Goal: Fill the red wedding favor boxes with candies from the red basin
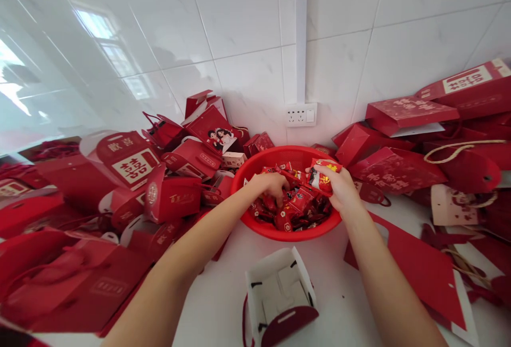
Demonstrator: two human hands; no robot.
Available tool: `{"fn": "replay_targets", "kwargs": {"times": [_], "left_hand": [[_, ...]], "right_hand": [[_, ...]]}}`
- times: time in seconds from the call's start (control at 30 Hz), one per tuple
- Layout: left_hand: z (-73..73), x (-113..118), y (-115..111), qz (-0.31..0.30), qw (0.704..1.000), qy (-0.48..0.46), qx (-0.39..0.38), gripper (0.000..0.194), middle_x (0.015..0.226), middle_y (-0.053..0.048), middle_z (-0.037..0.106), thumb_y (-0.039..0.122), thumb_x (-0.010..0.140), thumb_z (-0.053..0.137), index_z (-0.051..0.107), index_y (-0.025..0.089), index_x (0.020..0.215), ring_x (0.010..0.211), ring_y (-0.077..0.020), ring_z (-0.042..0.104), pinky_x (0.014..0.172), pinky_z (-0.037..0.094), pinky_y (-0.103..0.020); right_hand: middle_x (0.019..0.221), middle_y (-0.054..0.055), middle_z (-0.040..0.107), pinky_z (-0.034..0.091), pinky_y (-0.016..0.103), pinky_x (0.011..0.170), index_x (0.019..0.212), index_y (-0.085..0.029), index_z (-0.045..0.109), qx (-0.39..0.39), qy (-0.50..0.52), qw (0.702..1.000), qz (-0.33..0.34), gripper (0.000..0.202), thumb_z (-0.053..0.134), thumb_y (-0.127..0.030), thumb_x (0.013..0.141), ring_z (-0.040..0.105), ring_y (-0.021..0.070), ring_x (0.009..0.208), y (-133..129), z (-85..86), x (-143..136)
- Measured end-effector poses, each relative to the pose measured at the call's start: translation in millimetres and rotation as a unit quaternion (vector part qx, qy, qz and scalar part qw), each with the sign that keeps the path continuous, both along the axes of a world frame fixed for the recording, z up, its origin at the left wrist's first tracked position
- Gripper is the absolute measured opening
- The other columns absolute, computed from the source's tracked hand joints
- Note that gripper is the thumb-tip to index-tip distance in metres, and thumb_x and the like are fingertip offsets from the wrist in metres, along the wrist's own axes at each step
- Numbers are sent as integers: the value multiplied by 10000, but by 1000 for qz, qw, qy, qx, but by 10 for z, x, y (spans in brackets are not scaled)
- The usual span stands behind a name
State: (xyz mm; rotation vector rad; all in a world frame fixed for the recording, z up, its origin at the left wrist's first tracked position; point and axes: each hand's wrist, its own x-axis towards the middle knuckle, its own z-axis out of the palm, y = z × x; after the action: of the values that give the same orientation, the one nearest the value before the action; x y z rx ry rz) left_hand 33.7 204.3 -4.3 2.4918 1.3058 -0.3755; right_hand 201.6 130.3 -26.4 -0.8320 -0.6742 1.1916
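A red plastic basket (293, 236) full of small red wrapped snack packets (297, 203) stands against the wall. My left hand (273, 184) is down among the packets, its fingers curled, and what they grip is hidden. At the basket's right rim my right hand (341, 184) is closed on red snack packets (321, 176) with yellow print, held just above the pile. In front of the basket an open box (275, 286) with a white inside and a dark red flap stands on the white table (215, 294).
Many red gift boxes (131, 163) with gold and white print are heaped on the left. More boxes (399, 168), some with rope handles, are piled on the right beside a flat red bag (423, 267). Behind are a tiled wall (247, 17) and a socket (301, 115).
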Motion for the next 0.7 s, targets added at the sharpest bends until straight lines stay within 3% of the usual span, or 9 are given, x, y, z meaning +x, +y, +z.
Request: {"fn": "replay_targets", "kwargs": {"times": [0.07,0.13,0.27,0.37,0.47,0.57,0.7], "left_hand": [[-19,84,54,-16,999,-21,30,271,832,-93,771,109,609,756,805,178,866,820,-278,703,756,500,-311],[-30,146,108,-24,996,-48,66,173,863,-122,767,90,705,659,789,150,802,868,-277,699,800,488,-322],[0,134,200,-34,995,-73,53,185,925,-91,776,158,772,636,787,161,880,871,-233,695,798,486,-283],[49,29,235,-36,998,-44,3,187,835,-48,778,184,655,743,796,185,834,786,-222,693,723,491,-262],[68,-67,217,-24,1000,-9,-13,426,842,-48,782,98,499,776,805,195,913,766,-250,688,693,488,-281],[24,-105,146,-22,1000,21,-3,564,932,-68,783,110,460,815,788,211,1014,816,-272,688,685,479,-285],[-79,-78,55,-36,997,50,54,340,888,-59,764,299,602,844,765,240,928,826,-266,694,712,485,-295]], "right_hand": [[625,21,743,616,368,675,713,-195,689,2,-4,1000,2,287,873,-268,504,758,269,714,7,-7,4],[632,24,745,612,364,657,711,-192,691,2,-10,1000,3,279,868,-272,510,756,266,702,11,-12,6],[651,19,753,608,359,663,724,-202,704,-4,-9,1000,5,264,854,-265,517,751,260,698,15,-15,9],[649,18,749,606,358,667,721,-202,705,-8,-7,1000,12,258,844,-262,511,746,259,694,21,-15,19],[639,17,741,605,362,670,715,-201,706,-9,-12,1000,18,240,833,-269,523,741,252,679,32,-22,31],[641,20,741,603,368,677,726,-201,705,-9,-13,1000,17,241,835,-268,535,738,250,669,38,-33,34],[658,23,755,600,364,658,725,-204,708,-8,-13,1000,15,236,839,-261,537,737,251,671,31,-38,27]]}}
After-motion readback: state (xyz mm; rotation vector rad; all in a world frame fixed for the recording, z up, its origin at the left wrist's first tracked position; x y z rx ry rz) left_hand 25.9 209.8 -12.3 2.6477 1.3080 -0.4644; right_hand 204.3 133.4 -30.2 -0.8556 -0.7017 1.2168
